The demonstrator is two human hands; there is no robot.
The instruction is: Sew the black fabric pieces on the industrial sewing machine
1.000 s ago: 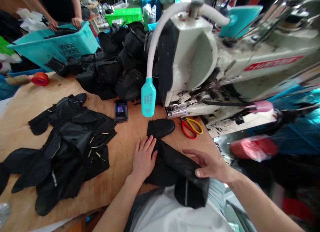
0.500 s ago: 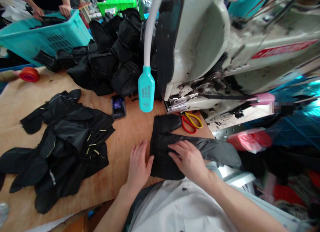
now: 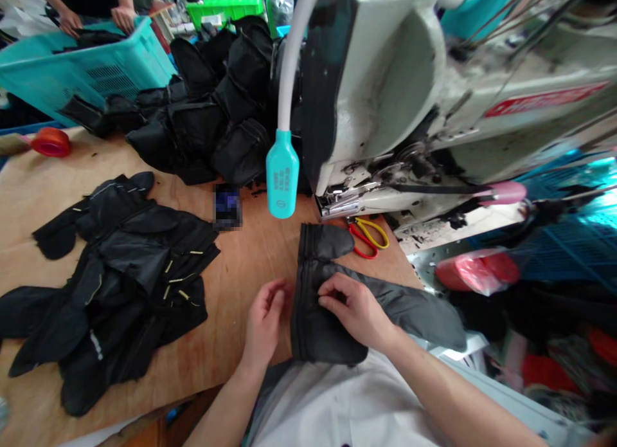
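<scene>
Both hands' fingers are more bent than half a second ago: the left hand (image 3: 265, 325) is no longer stretched out, the right hand (image 3: 359, 305) has thumb and forefinger closer together, and the lower edge of the black fabric piece (image 3: 328, 337) sits nearer the lap. With the teal lamp head (image 3: 282, 180) as landmark, the piece lies below it and to its right, its long panel reaching further right, past the scissors (image 3: 370, 238).

It looks light, limp and quick to fold, with a faint sheen that suggests a slightly slick face; little about it seems fragile. The banded left edge, below the lamp head, appears the firmest place to grip, while the long panel would probably sag if lifted alone.

Straight below the lamp head, the left fingers are loosely curled beside that edge, thumb near forefinger; nothing shows in them, and contact is unclear. Lower right of the lamp head, the right fingers are bent over the piece, almost pinched; whether they grip cloth cannot be told.
</scene>
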